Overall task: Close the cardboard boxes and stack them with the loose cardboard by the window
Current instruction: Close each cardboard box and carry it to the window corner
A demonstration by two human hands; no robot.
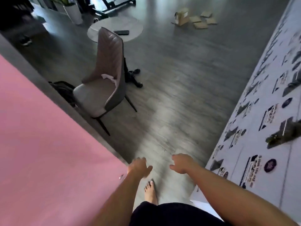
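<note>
Far across the grey floor, at the top right, an open cardboard box (182, 17) stands with its flaps up. Several flat loose cardboard pieces (202, 22) lie scattered just right of it. My left hand (139, 166) and my right hand (182, 163) hang low in front of me, both empty with fingers loosely curled, a long way from the cardboard. A bare foot (150, 191) steps on the floor below my hands. The view is blurred by motion.
A pink wall (40, 152) fills the left. A grey chair (104, 79) stands ahead on the left, in front of a round white table (114, 27) with a phone on it. A white panel with printed stickers (260, 128) lines the right. A white planter (73, 13) stands at the back left.
</note>
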